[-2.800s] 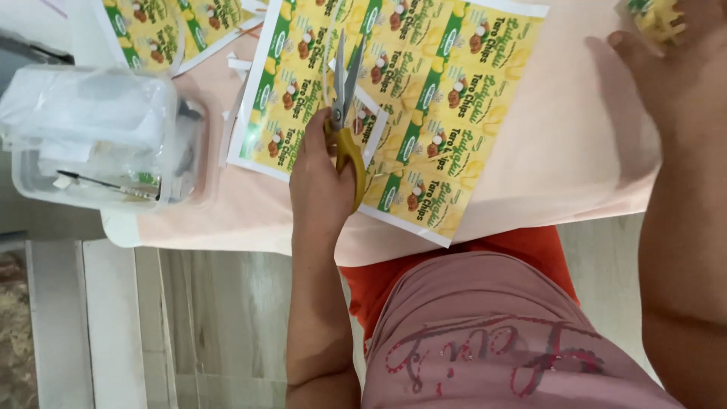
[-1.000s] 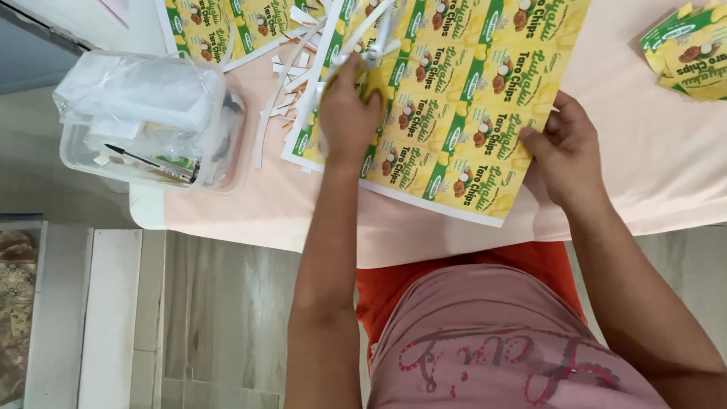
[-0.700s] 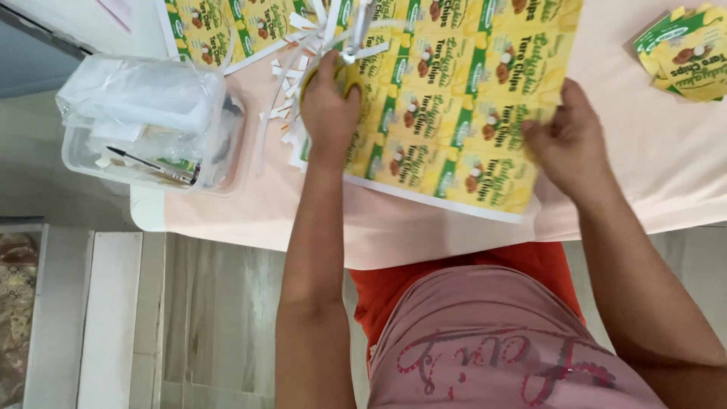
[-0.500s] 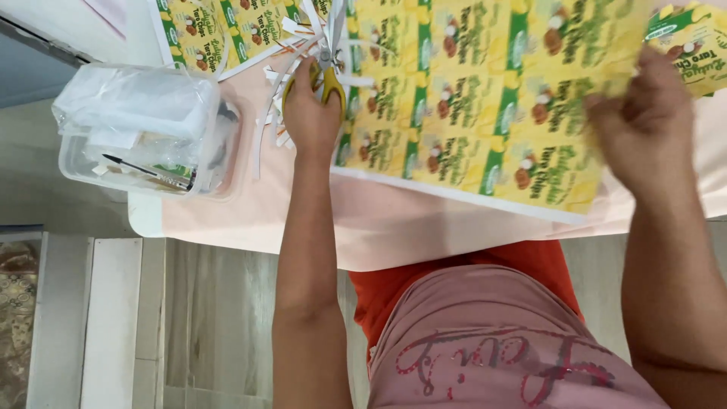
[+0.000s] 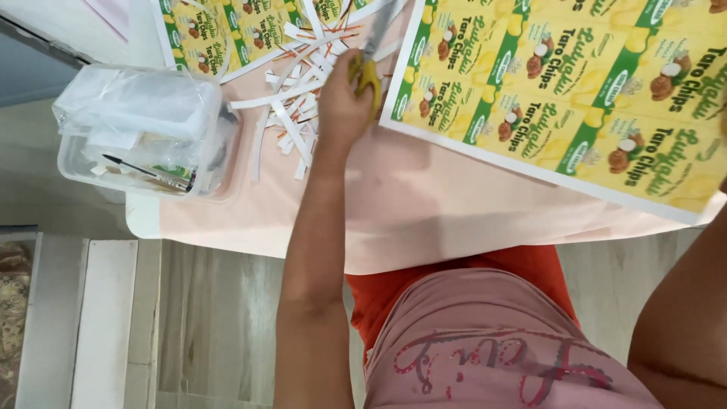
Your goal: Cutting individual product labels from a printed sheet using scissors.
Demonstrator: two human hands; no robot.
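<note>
My left hand [image 5: 342,106] is closed around the yellow handles of a pair of scissors [image 5: 369,72]. Their blades point away from me along the left edge of a large printed sheet of yellow and green labels [image 5: 575,98]. That sheet lies tilted across the pink-covered table [image 5: 424,204] and runs off the right edge of the view. Only my right forearm [image 5: 685,318] shows at the lower right; the hand itself is out of the frame. A heap of thin white paper strips [image 5: 291,113] lies just left of my left hand.
A clear plastic container [image 5: 144,132] stuffed with plastic bags and a pen stands at the table's left corner. Another label sheet [image 5: 204,34] lies at the far left. Below the table edge are a wooden floor and my lap.
The big sheet has slid right and its edge now meets the scissors. My left hand moved up and left off the sheet toward the strips. My right hand left the view.
</note>
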